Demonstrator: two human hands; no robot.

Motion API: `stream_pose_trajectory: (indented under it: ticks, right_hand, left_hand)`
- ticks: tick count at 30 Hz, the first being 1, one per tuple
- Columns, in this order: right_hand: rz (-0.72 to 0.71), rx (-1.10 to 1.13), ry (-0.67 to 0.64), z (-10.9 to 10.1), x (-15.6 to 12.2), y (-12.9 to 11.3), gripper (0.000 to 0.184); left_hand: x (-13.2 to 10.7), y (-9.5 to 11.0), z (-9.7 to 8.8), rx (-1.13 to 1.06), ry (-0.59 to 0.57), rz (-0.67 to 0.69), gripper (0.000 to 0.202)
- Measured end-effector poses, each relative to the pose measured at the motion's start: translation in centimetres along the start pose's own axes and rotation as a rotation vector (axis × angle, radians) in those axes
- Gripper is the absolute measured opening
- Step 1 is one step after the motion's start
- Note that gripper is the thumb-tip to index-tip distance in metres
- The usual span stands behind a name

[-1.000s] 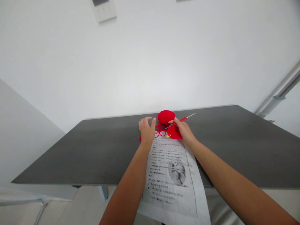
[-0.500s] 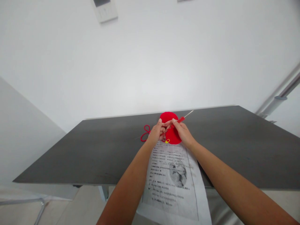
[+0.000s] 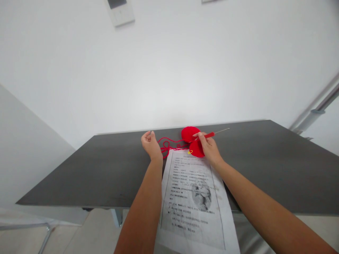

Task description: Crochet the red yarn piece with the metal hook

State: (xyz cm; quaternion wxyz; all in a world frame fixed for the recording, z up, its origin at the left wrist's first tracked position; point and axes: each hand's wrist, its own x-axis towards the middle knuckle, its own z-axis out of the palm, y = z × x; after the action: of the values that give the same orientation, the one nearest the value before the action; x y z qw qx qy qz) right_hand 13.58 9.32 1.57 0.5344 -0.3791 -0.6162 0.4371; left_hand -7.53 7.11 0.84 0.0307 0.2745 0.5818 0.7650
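Note:
My right hand (image 3: 210,147) is closed around the red handle of a crochet hook (image 3: 209,135), its thin metal shaft pointing right and slightly up. Close under those fingers lies a round red crochet piece (image 3: 196,149), partly covered by the hand, with a yellow stitch marker (image 3: 190,152) at its left edge. Behind it sits a ball of red yarn (image 3: 189,133). Off to the left, my left hand (image 3: 151,144) has its fingers curled in, and a strand of red yarn (image 3: 171,140) runs up to it. Loose yarn loops lie beside its wrist.
A printed sheet of paper (image 3: 190,215) with text and a grey picture lies between my forearms and hangs over the front edge of the dark table (image 3: 106,169). A white wall (image 3: 169,70) rises directly behind the table. A grey pipe (image 3: 327,97) stands at the right.
My left hand has moved left, away from the crochet piece, and a yarn strand now stretches toward it. The hook in my right hand has tilted flatter and shifted slightly right.

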Motion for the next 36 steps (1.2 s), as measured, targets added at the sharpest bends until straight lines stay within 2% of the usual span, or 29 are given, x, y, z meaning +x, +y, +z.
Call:
stream_pose_trajectory:
  ticks: [1, 3, 5, 9, 11, 12, 14, 20, 23, 26, 28, 30, 36]
  right_hand:
    - [-0.021, -0.019, -0.009, 0.0, 0.0, 0.0, 0.045]
    - [-0.069, -0.058, -0.053, 0.0, 0.0, 0.0, 0.045]
    - [-0.114, -0.099, -0.110, 0.1, -0.2, -0.1, 0.044]
    - [-0.169, -0.097, -0.207, 0.4, -0.6, -0.4, 0.042]
    - [-0.177, -0.040, -0.245, 0.5, -0.7, -0.5, 0.041]
    - [-0.173, -0.014, -0.253, 0.5, -0.8, -0.5, 0.041]
    - [-0.154, 0.000, -0.238, 0.5, -0.8, -0.5, 0.041]
    - [-0.159, -0.076, -0.186, 0.4, -0.6, -0.1, 0.040]
    - [-0.197, -0.108, -0.243, 0.6, -0.5, 0.3, 0.037]
    - [-0.199, -0.149, -0.290, 0.9, -0.7, 0.5, 0.035]
    - [-0.189, -0.173, -0.297, 1.0, -0.7, 0.5, 0.034]
    - [-0.198, -0.172, -0.297, 1.0, -0.6, 0.5, 0.033]
    - [-0.188, -0.131, -0.205, 0.7, -0.4, 0.0, 0.036]
  left_hand:
    - [-0.2, 0.3, 0.1, 0.031, 0.048, -0.019, 0.029]
    - [-1.1, 1.2, 0.6, 0.043, -0.028, 0.013, 0.025]
    - [-2.7, 1.9, 1.3, -0.038, -0.229, 0.006, 0.027]
    - [-5.8, 2.4, 2.7, -0.224, -0.651, -0.135, 0.040]
    - [-6.6, 2.2, 2.9, -0.256, -0.795, -0.243, 0.044]
    - [-6.8, 2.1, 3.0, -0.256, -0.831, -0.291, 0.045]
    - [-6.8, 2.1, 3.0, -0.271, -0.844, -0.368, 0.046]
    - [-5.4, 4.0, 2.3, -0.380, -0.678, -0.573, 0.042]
    - [-4.9, 5.2, 1.5, -0.468, -0.788, -0.626, 0.048]
    - [-5.1, 5.7, 1.2, -0.538, -0.884, -0.580, 0.048]
    - [-5.3, 5.5, 1.4, -0.577, -0.897, -0.508, 0.044]
    - [-5.5, 5.1, 1.8, -0.559, -0.859, -0.409, 0.039]
    - [-5.9, 3.1, 2.5, -0.295, -0.759, -0.103, 0.038]
